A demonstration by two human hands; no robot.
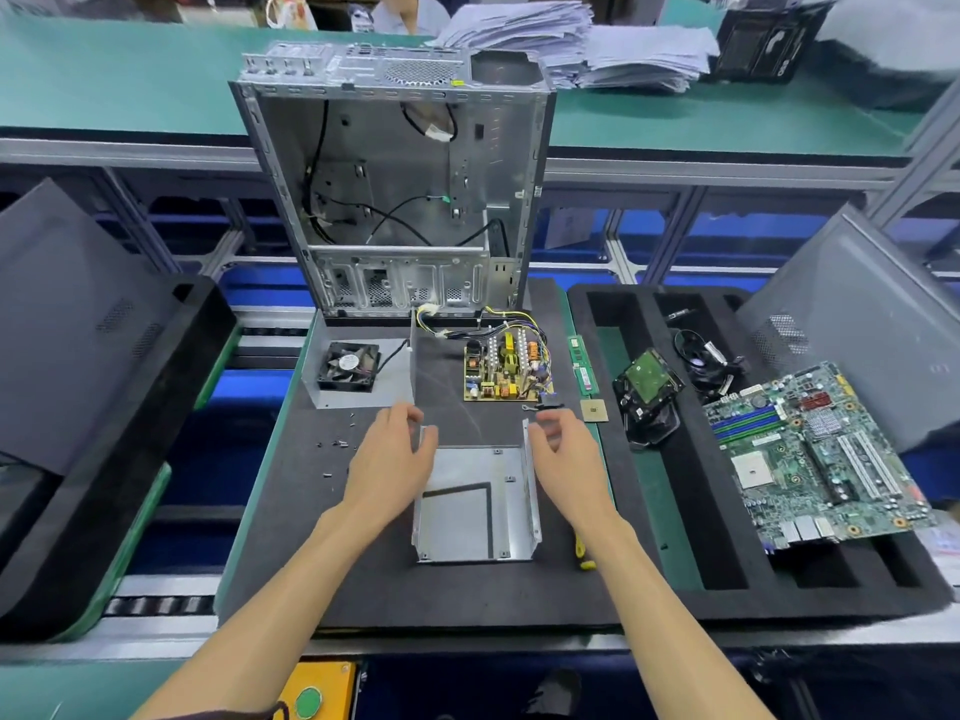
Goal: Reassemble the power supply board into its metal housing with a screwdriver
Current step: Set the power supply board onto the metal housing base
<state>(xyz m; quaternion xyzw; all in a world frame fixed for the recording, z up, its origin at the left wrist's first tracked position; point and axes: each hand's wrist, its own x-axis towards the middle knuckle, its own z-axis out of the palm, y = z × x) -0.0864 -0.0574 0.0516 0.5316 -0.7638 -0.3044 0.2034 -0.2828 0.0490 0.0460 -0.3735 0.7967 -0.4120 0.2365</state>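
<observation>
The metal housing (pixel 475 504), an open U-shaped tray, lies on the dark mat (pixel 363 563) between both hands: the left hand (pixel 392 452) touches its left wall with loosely spread fingers, while the right hand (pixel 563 449) curls its fingertips at the top of the right wall. The power supply board (pixel 506 368) rests at twelve o'clock from the housing, apart from it, with a yellow-handled screwdriver (pixel 583 556) at four o'clock, just beside the right forearm.

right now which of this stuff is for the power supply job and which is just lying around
For the job:
- metal housing, between both hands
- power supply board
- cover with fan
- loose screws
- yellow-handled screwdriver

Lying about:
- motherboard
- hard drive
- RAM stick
- CPU chip
- computer case
</observation>
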